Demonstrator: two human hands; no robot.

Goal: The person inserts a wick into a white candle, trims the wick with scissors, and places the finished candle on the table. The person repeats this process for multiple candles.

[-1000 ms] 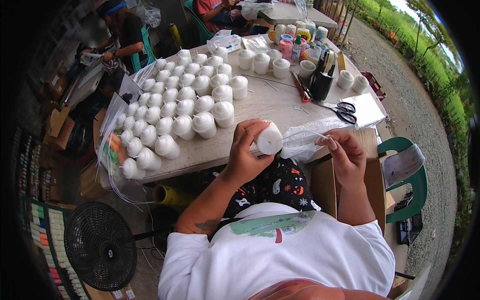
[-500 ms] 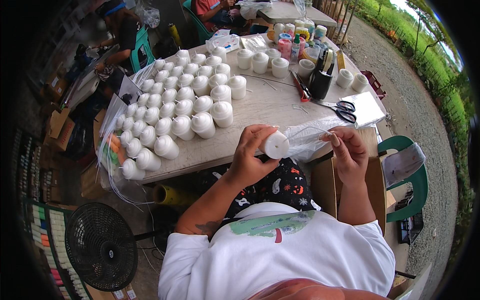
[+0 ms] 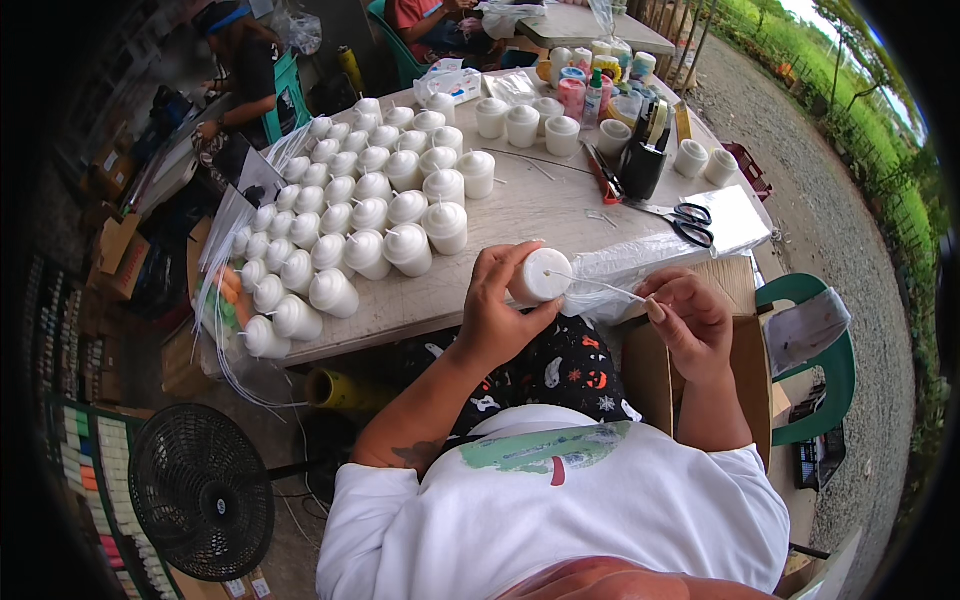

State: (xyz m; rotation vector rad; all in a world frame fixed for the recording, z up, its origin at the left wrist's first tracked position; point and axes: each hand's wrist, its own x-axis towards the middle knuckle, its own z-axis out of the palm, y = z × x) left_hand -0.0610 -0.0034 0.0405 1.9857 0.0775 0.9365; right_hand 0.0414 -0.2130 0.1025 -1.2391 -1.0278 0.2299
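Observation:
A white candle (image 3: 541,276) is gripped in my left hand (image 3: 500,298), its flat round face tilted up toward me. My right hand (image 3: 688,318) pinches the far end of a thin white wick (image 3: 605,287). The wick's other end meets the candle's face close to its middle; how deep it goes in I cannot tell. Rows of white candles (image 3: 370,215) with short wicks stand on the table (image 3: 520,220) to the left of my hands. Clear plastic wrap (image 3: 620,265) lies on the table's near edge, just beyond the wick.
Black-handled scissors (image 3: 690,222), red-handled pliers (image 3: 603,178) and a black tape dispenser (image 3: 645,150) lie at the right. Jars and a spray bottle (image 3: 592,98) stand behind. An open cardboard box (image 3: 745,350) is beside my right arm. A black fan (image 3: 203,492) stands lower left. Other people sit beyond.
My left hand has turned the candle more toward me and slightly left. My right hand has come lower, and the wick, arched before, now runs nearly straight to the candle's face.

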